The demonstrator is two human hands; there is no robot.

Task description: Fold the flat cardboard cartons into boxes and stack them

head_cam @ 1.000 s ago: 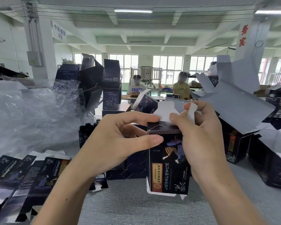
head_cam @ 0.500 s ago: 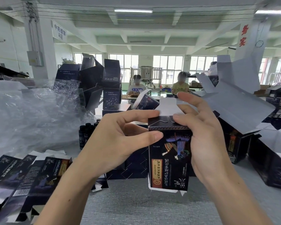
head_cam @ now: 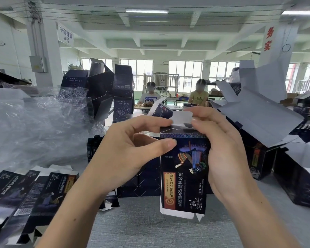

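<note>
Holding one upright carton (head_cam: 184, 172) at centre, the left hand (head_cam: 129, 151) pinches its top left corner; the right hand (head_cam: 227, 154) grips its right side, fingertips (head_cam: 198, 122) on the white flap (head_cam: 183, 118). Three flat cartons (head_cam: 55, 187) lie near left on the table (head_cam: 150, 230).

A grey table (head_cam: 150, 230) spreads below the grip. Flat cartons (head_cam: 34, 190) lie overlapping low and left of the grip. Plastic wrap (head_cam: 34, 126) and dark bottles (head_cam: 93, 147) sit left of it, and boxes (head_cam: 297, 183) stand to its right.
</note>
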